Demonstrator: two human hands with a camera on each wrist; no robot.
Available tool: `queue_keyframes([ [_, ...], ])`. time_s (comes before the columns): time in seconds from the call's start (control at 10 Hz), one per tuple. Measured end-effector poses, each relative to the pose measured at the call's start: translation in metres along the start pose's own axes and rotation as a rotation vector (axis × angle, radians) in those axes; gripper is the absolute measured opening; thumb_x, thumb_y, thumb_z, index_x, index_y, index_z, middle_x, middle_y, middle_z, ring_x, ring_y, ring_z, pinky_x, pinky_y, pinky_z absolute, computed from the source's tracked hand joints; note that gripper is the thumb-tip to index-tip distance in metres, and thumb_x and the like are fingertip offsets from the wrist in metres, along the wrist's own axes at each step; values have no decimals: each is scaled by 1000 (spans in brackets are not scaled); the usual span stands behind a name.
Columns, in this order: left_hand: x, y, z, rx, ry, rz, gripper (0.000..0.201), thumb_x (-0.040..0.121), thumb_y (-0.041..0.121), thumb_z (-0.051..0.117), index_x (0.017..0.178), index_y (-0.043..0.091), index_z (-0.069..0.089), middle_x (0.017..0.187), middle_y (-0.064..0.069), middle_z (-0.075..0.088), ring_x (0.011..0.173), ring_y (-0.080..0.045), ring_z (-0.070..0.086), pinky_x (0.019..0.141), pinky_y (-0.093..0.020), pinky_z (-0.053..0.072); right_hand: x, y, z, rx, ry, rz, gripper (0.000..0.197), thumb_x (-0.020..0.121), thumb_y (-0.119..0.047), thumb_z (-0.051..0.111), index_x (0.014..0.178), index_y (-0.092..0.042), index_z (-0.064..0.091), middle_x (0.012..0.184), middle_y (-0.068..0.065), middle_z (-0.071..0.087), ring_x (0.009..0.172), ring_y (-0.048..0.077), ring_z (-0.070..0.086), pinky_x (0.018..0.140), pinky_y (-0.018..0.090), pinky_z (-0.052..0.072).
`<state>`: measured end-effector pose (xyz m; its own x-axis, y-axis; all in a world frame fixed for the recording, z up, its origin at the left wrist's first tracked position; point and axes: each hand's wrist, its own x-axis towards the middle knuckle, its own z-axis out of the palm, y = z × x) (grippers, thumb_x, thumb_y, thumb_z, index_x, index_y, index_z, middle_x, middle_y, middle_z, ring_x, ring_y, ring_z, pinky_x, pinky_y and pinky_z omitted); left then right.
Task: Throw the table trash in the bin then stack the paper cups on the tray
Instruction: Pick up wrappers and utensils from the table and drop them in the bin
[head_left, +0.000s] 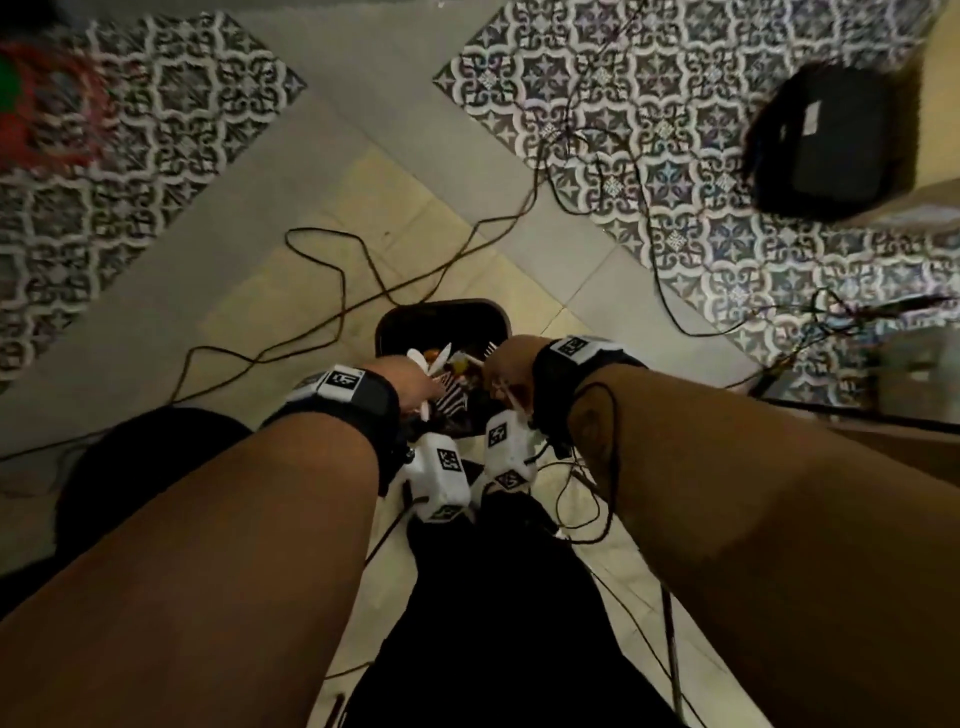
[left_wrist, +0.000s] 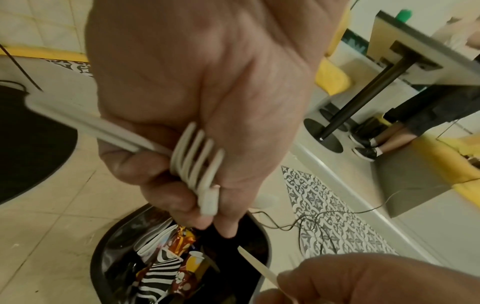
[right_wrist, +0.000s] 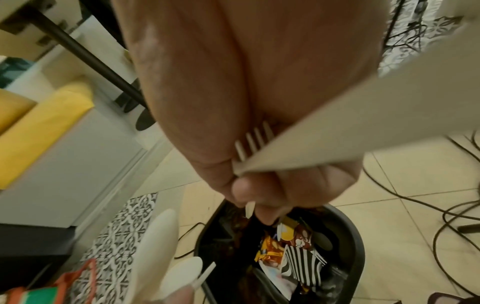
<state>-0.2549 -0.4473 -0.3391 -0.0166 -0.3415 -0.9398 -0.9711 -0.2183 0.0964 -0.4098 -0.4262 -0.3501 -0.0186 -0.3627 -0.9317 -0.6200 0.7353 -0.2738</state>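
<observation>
A dark bin (head_left: 395, 322) stands on the floor below both hands, holding snack wrappers (left_wrist: 182, 240) and a zebra-striped paper cup (left_wrist: 161, 271). My left hand (head_left: 415, 387) hovers over the bin's near left edge and grips a bundle of white plastic cutlery; the left wrist view shows fork tines (left_wrist: 197, 162) across the palm of this left hand (left_wrist: 207, 205). My right hand (head_left: 501, 374) is over the bin's right side. In the right wrist view this right hand (right_wrist: 259, 195) grips a white plastic fork (right_wrist: 254, 142) and a broad flat white piece (right_wrist: 363, 123). White spoons (right_wrist: 161, 246) from the left hand show at lower left.
Dark cables (head_left: 332, 291) trail over the floor tiles around the bin. A black bag (head_left: 826, 145) lies at the far right, a red item (head_left: 47, 104) at the far left. A black table pedestal (left_wrist: 363, 98) and another person's legs (left_wrist: 369, 144) stand nearby.
</observation>
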Motion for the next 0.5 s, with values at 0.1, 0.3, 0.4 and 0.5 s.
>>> queue_keyframes([
  [0.1,42,-2,10,-86,4,-36,27,101,32,55,99,5,62,106,-16,62,84,-24,54,78,-33,46,37,10,8,-61,-32,6,44,95,-20,62,137,-10,54,129,12,62,90,23,47,88,35,44],
  [0.3,78,2,21,-205,14,-53,48,104,35,48,134,-2,53,127,-21,61,118,-35,59,103,-40,49,96,27,28,125,-152,-30,51,98,-24,56,143,-5,44,125,14,55,110,33,58,94,44,53],
  [0.4,76,-3,22,-102,38,6,44,103,29,50,133,-2,56,138,-21,57,127,-35,55,105,-42,47,71,19,19,-699,-78,-266,56,95,-28,63,144,-10,44,135,14,56,123,32,55,97,37,47],
  [0.5,65,-3,18,-57,52,42,41,102,28,50,131,-1,58,135,-19,60,124,-36,57,103,-42,48,64,17,14,-592,5,-228,54,96,-28,61,145,-14,44,136,10,57,126,28,53,99,31,42],
])
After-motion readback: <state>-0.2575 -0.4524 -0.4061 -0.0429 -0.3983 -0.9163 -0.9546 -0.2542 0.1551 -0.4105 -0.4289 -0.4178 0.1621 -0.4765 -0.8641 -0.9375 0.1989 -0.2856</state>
